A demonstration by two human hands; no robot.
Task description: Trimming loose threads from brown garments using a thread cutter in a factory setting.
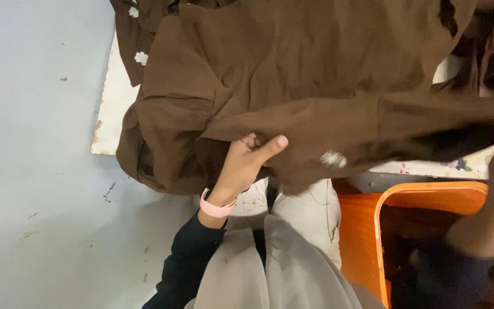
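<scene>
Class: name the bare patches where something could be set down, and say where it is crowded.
Free: the grey floor, left of the white board and brown garment. Crowded: the garment covers the board, gripped by the left hand; the orange basket fills the lower right.

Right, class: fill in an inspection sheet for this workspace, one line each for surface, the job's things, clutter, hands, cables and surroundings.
Surface: white board, chipped at its edge, mostly covered.
Job's things: brown garment, crumpled and spread over the board.
Clutter: orange bin at the right, dark cloth inside.
Hands: left hand grips the garment's lower edge, pink wristband on; right hand blurred, grip unclear.
Cables: nothing seen.
Surroundings: pale grey floor, scuffed.
</scene>
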